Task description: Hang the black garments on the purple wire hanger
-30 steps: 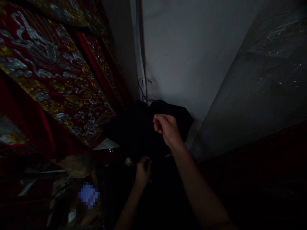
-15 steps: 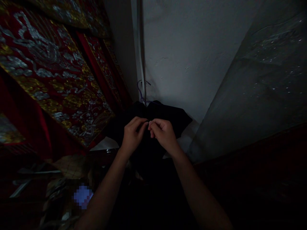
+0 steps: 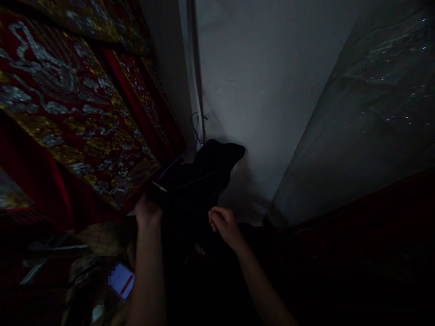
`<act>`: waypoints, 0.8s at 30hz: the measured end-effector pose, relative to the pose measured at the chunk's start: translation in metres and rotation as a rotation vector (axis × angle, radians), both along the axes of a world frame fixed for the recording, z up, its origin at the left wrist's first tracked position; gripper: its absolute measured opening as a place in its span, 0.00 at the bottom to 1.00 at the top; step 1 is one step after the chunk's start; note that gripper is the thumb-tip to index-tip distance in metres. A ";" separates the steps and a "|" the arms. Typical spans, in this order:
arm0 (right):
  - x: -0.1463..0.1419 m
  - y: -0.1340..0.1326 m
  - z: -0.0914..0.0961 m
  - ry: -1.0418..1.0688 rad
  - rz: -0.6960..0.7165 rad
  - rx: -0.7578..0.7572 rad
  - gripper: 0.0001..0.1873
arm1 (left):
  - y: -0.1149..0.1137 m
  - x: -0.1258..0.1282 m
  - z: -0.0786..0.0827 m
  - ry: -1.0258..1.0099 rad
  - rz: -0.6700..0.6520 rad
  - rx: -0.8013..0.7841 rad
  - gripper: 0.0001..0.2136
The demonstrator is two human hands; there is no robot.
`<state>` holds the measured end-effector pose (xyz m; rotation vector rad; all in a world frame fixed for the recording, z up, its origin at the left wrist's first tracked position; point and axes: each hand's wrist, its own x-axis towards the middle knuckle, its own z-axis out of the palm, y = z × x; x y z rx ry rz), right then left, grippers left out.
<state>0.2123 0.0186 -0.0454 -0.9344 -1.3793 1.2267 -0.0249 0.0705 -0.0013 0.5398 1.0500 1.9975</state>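
Observation:
Dark black cloth (image 3: 210,167) hangs below a purple cord (image 3: 196,129) that is tied at a narrow vertical strip. At the cloth's left edge is my left hand (image 3: 148,212), smeared by motion, its fingers turned away and hidden. Just above it lies a thin, pale, shiny piece (image 3: 159,186), too small to name. A fine dark line, like a thread, runs across the cloth to its right. My right hand (image 3: 222,222) is closed, thumb against curled fingers, in front of the cloth's lower right side. Whatever it may pinch is too small and dark to make out.
A red hanging (image 3: 64,113) with gold and silver embroidery fills the left. Pale wall (image 3: 258,95) stands behind, with a shiny clear sheet (image 3: 380,104) at right. Lower left, a lit phone screen (image 3: 122,280) shows among dim clutter.
My hands, which were together at the cloth's middle, have parted. The left moved left and down, the right slightly down. The cloth's spread right side has drawn inward to the left.

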 end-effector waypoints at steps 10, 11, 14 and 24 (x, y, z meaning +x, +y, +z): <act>0.010 -0.017 -0.020 -0.063 -0.238 -0.071 0.19 | -0.063 0.064 -0.079 0.104 -0.216 -0.161 0.10; 0.010 -0.017 -0.019 -0.087 -0.252 -0.028 0.16 | -0.066 0.069 -0.074 0.147 -0.257 -0.140 0.11; 0.005 -0.023 -0.016 -0.109 -0.131 0.101 0.16 | -0.074 0.085 -0.053 0.431 -0.438 -0.027 0.11; 0.027 -0.019 0.004 -0.209 0.055 0.113 0.13 | -0.080 0.083 -0.035 0.898 -0.749 0.082 0.15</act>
